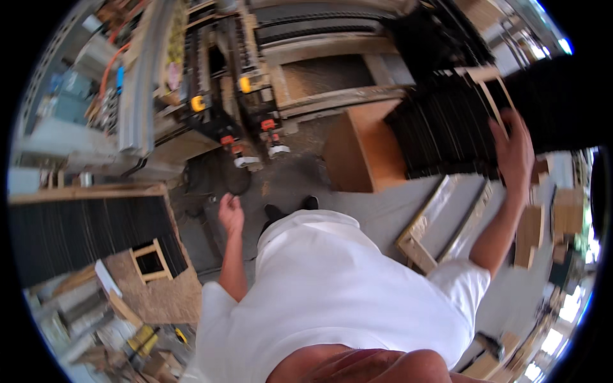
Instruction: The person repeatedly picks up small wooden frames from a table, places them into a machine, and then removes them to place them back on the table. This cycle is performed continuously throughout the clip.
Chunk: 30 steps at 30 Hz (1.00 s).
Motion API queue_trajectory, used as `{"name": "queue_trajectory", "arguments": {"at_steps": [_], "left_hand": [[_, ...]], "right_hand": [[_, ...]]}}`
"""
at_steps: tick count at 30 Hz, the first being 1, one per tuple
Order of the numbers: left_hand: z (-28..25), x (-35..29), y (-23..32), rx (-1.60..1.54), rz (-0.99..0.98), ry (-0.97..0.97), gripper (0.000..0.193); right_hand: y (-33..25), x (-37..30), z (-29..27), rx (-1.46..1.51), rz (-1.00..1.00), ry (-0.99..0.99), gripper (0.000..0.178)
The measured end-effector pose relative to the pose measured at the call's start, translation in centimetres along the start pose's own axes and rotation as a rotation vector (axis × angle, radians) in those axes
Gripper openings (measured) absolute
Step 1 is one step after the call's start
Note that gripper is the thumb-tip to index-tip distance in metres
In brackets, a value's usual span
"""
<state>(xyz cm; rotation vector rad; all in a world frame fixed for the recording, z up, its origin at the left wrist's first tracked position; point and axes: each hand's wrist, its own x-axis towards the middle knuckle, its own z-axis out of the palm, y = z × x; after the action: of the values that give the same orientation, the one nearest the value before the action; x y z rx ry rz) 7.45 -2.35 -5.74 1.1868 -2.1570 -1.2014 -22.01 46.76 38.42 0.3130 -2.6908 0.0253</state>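
Observation:
At the upper right, my right hand (pixel 516 150) is raised with its thumb and fingers round one side of a narrow light wooden frame (pixel 490 89). That frame is at a long row of black, thin-edged pieces (pixel 440 131), packed side by side. My left hand (pixel 231 216) hangs in front of me on the left, fingers loosely curled and nothing visible in them. It is nearest to the machine's two arms (pixel 258 131), which bear yellow knobs and orange-and-white end parts.
A brown wooden box (pixel 357 150) stands by the black row. Two wrapped bars (pixel 426 214) lie at the right. On the left, a board (pixel 156 300) carries more black pieces (pixel 96 226) and a small wooden frame (pixel 152 262). Cardboard boxes (pixel 529 236) stand at the far right.

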Motion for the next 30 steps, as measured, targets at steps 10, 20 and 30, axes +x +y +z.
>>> {"name": "queue_trajectory", "arguments": {"at_steps": [10, 20, 30], "left_hand": [[5.3, 16.3, 18.9, -0.351, 0.245, -0.088, 0.026], [14.4, 43.1, 31.0, -0.822, -0.202, -0.171, 0.045], [19.1, 59.9, 31.7, -1.224, -0.393, -0.065, 0.055]], "right_hand": [[1.3, -1.0, 1.5, 0.487, 0.221, 0.111, 0.029], [-15.1, 2.4, -0.2, 0.414, -0.163, 0.118, 0.024], [-25.5, 7.4, 8.2, 0.626, -0.244, -0.166, 0.025]]}}
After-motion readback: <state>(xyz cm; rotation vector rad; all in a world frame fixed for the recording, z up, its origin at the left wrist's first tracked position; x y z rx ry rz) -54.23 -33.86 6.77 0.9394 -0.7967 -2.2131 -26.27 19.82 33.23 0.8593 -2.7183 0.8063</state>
